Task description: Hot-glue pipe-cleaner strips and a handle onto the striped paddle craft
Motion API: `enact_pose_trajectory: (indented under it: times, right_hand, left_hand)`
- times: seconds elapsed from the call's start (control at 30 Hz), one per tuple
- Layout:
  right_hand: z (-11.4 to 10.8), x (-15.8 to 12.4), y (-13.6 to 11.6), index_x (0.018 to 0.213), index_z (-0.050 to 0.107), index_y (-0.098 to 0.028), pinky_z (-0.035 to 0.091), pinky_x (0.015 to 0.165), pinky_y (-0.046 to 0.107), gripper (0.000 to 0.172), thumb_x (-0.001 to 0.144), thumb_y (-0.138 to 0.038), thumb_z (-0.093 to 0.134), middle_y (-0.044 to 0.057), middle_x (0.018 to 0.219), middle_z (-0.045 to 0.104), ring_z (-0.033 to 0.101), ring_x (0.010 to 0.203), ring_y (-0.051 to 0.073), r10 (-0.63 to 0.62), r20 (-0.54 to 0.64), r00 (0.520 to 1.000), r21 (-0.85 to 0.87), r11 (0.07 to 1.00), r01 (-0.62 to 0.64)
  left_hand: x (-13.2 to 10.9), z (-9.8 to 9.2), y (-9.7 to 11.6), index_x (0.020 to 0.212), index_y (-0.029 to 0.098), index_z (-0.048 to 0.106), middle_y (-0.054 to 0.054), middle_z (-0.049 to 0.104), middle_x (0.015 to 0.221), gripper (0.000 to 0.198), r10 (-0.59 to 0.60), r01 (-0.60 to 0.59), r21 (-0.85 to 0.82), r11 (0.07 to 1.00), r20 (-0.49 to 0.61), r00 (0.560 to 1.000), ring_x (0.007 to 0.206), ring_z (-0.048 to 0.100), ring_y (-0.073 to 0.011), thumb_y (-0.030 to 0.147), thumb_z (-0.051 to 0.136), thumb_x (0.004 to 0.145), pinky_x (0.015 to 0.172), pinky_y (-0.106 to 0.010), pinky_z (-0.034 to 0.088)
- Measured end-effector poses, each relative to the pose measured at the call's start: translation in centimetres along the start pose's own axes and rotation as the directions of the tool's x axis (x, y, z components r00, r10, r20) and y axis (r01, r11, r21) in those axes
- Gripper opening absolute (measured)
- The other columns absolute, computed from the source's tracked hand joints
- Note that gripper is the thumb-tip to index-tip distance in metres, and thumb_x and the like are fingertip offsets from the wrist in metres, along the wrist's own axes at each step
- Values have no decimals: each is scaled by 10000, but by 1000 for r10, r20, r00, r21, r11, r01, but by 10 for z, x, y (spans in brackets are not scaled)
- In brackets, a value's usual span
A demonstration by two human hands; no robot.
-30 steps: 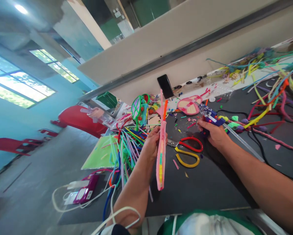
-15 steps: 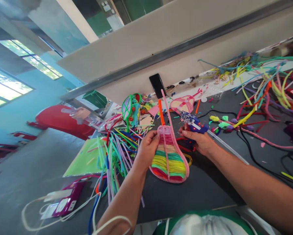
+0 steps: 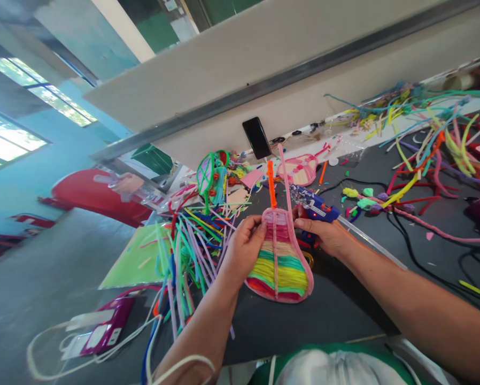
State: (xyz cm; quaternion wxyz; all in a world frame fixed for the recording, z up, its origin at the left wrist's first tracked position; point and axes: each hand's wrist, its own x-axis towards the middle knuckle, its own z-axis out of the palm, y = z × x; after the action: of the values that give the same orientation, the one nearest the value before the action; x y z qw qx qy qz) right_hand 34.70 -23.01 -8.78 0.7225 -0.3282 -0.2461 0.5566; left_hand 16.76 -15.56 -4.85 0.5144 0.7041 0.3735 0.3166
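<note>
My left hand (image 3: 246, 243) pinches the left edge of a flat guitar-shaped pipe-cleaner craft (image 3: 286, 262), thumb on its front. Striped in pink, beige, teal, yellow and red, the craft has a pink outline and a pink strip down its middle. An orange pipe cleaner (image 3: 271, 184) and a long pink one (image 3: 285, 179) stick up from its top. My right hand (image 3: 322, 232) is closed around the handle of a blue hot glue gun (image 3: 322, 208), partly hidden by the hand. A clear glue stick (image 3: 372, 240) extends from the gun's back. My right fingertips are beside the craft's right edge.
Loose pipe cleaners (image 3: 184, 256) are heaped on the left over a green sheet (image 3: 130, 254). A phone (image 3: 256, 138) leans at the back near another pink craft (image 3: 302, 170). More pipe cleaners (image 3: 436, 155) and a black cord (image 3: 408, 240) lie right; a purple box with white cables (image 3: 107, 326) sits front left.
The craft has shifted slightly right, bringing its upper right edge against the fingertips of my right hand. Its orange and pink stems moved right too. My right hand stays almost in place.
</note>
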Motion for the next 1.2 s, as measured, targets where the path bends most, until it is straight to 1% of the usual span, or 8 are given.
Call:
enact_pose_trajectory:
  times: [0.1,0.2,0.47,0.7,0.83,0.93,1.1,1.2]
  right_hand:
    - [1,-2,-2,720,665,-234,498,814,342,242,561,-291,837,-17,811,670,621,797,177,7,1,1000,-4,1000,-7]
    - [3,-3,-4,705,654,-226,508,778,343,227,585,-312,826,-11,788,663,622,767,182,11,41,999,-19,1000,-10]
    - [-1,-3,-1,708,641,-221,510,778,344,192,630,-272,810,-14,790,662,627,747,173,-9,60,998,2,1000,8]
    - [1,-4,-4,741,654,-222,515,797,352,179,645,-258,800,-8,812,671,641,777,186,2,84,996,25,1000,-4]
    - [0,-5,-9,754,645,-216,518,749,304,171,665,-238,789,-15,824,659,623,746,149,0,91,996,83,997,-8]
    - [-2,-4,-11,779,648,-210,511,743,278,172,680,-252,783,-10,840,655,610,746,133,-40,85,996,90,995,33]
    - [-4,-3,-12,816,657,-203,506,728,263,180,699,-269,777,2,875,670,611,749,126,-62,23,998,109,992,59]
    - [-5,-2,-16,846,661,-208,484,685,238,159,732,-265,755,-5,841,661,588,712,107,-128,-10,992,108,986,128]
  left_hand:
    - [-3,0,4,935,198,665,-30,635,866,224,6,-6,14,1000,-3,1000,797,565,-175,389,643,818,703,-238,460]
    - [-6,2,8,937,201,663,-26,634,863,217,6,-6,21,1000,21,1000,751,557,-161,384,640,822,665,-228,446]
    - [-12,6,16,918,201,677,-26,627,820,185,34,-34,42,999,1,999,734,552,-164,348,662,806,591,-218,413]
    - [-14,5,17,938,203,653,-30,616,837,178,63,-66,105,992,35,997,762,554,-166,351,614,846,613,-216,412]
    - [-14,0,23,928,198,665,-28,616,827,169,96,-96,107,990,7,995,750,544,-161,331,633,828,639,-217,413]
    - [-14,-4,31,932,195,656,-22,618,827,170,133,-130,175,976,-2,991,737,544,-155,330,612,838,650,-220,420]
    - [-13,-7,43,933,187,614,-15,608,809,181,168,-174,357,918,49,985,711,540,-141,343,538,883,653,-225,428]
    - [-13,-10,45,970,180,587,-29,618,851,199,202,-200,399,895,38,979,752,567,-150,347,501,906,692,-237,447]
